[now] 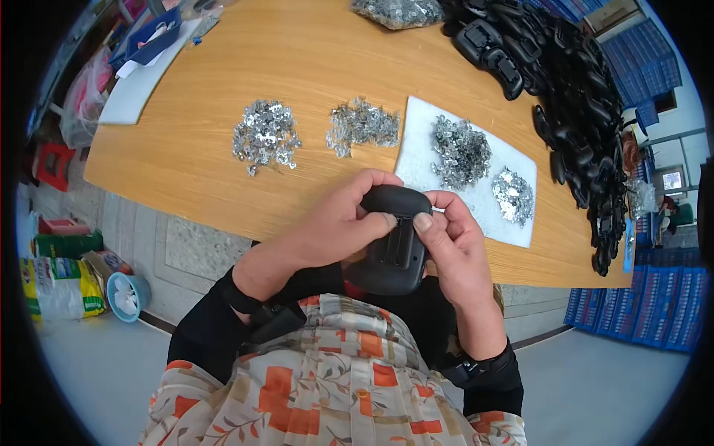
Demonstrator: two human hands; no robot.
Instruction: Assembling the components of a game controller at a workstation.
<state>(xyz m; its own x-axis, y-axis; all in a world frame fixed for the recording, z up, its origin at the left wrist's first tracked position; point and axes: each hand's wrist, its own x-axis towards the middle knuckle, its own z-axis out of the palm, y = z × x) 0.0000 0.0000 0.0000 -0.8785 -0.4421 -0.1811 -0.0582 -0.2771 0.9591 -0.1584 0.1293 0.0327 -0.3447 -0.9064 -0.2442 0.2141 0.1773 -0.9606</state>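
Note:
Both of my hands hold a black plastic housing (399, 276) in front of me, just off the table's near edge. It has rounded ends and a long slotted recess like a battery compartment. My left hand (346, 219) grips its left side, the thumb pressing at the top of the recess. My right hand (457, 241) holds the right side, its thumb also near the recess's upper end. Any small part under the thumbs is hidden. Closest to the hands on the table are a pile of small dark metal pieces (460, 154) and shinier metal pieces (513, 195), both on a white foam sheet (416, 141).
Two more heaps of small metal parts, a left one (265, 135) and a middle one (363, 125), lie on the wooden table (193, 178). Similar black housings (580, 111) are piled along the right side. A bag of parts (399, 10) is at the back; a blue tray (154, 37) is far left.

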